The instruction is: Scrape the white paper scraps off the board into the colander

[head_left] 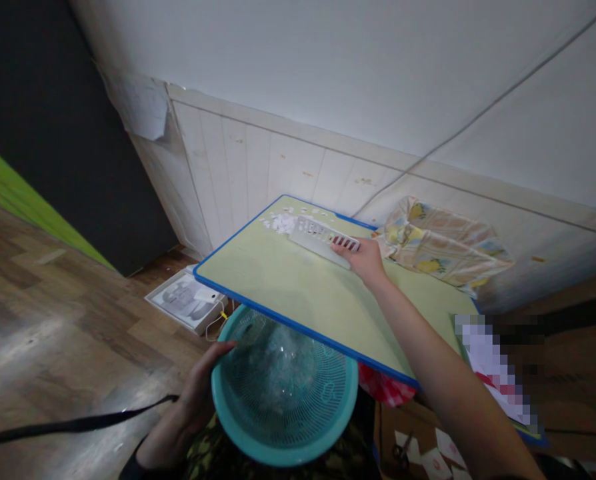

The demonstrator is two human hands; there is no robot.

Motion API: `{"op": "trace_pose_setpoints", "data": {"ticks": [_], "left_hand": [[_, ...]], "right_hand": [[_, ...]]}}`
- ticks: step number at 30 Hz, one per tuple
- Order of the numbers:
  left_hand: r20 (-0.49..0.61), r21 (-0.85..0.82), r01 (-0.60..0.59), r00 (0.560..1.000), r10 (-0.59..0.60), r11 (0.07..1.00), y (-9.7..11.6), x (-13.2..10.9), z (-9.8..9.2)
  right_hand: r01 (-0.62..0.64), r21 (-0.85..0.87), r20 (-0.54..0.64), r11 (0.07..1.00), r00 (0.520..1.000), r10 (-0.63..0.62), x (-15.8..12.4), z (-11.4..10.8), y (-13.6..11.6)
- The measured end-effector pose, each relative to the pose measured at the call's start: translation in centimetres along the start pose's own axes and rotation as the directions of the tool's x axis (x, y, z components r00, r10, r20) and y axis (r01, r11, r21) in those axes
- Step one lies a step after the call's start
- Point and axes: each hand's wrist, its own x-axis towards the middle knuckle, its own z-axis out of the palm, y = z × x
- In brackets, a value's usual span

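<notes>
A pale yellow-green board with a blue edge (258,267) lies tilted in view before the wall. My right hand (362,259) is closed on a flat white plastic piece with slots (315,241), held against the board's surface. Small white scraps (282,223) are heaped by the far end of this piece, with a few scattered around. Below the board's near edge is a round turquoise basket (283,455) with clear, shiny material inside. My left hand (211,363) grips the basket's left rim, its thumb over the edge.
Patterned cloth (443,247) lies at the board's right rear, by the wall. A white box (183,300) with a cable sits on the floor at left. Scissors (402,453) and paper cards (435,463) are at lower right. Red checked cloth (385,387) shows under the board.
</notes>
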Motion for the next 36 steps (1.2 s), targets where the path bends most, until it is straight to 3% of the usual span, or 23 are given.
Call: {"op": "trace_pose_setpoints", "data": {"ticks": [5, 8, 13, 19, 24, 31, 36], "left_hand": [[-0.005, -0.022, -0.023, 1.000, 0.023, 0.999, -0.1, 0.0, -0.1], [-0.019, -0.013, -0.011, 1.000, 0.010, 1.000, 0.0, -0.1, 0.0], [-0.031, -0.026, -0.023, 0.999, 0.022, 0.999, 0.3, 0.0, 0.0], [-0.018, -0.026, -0.011, 1.000, 0.010, 1.000, 0.1, 0.3, -0.4], [0.010, -0.044, 0.017, 1.000, -0.016, 0.999, 0.1, 0.5, -0.5], [0.010, -0.098, 0.017, 1.000, -0.016, 0.995, -0.2, 1.1, -1.3], [0.024, -0.114, 0.029, 0.999, -0.027, 0.993, -0.2, 1.1, -1.4]], "right_hand": [[0.053, 0.074, 0.067, 0.996, 0.996, -0.058, 2.4, 3.2, -0.5], [0.073, 0.111, 0.112, 0.991, 0.990, -0.086, 2.5, 3.8, -0.7], [0.073, 0.107, 0.155, 0.992, 0.984, -0.089, 2.4, 2.3, -0.5], [0.043, 0.090, 0.104, 0.995, 0.993, -0.053, 2.3, 0.6, 0.2], [0.010, 0.137, 0.196, 0.990, 0.980, -0.037, 1.7, 0.6, -0.1], [-0.009, 0.100, 0.047, 0.995, 0.999, 0.005, 3.2, 0.8, 0.9], [0.005, 0.100, 0.030, 0.995, 1.000, -0.008, 2.3, 0.8, 0.9]]}}
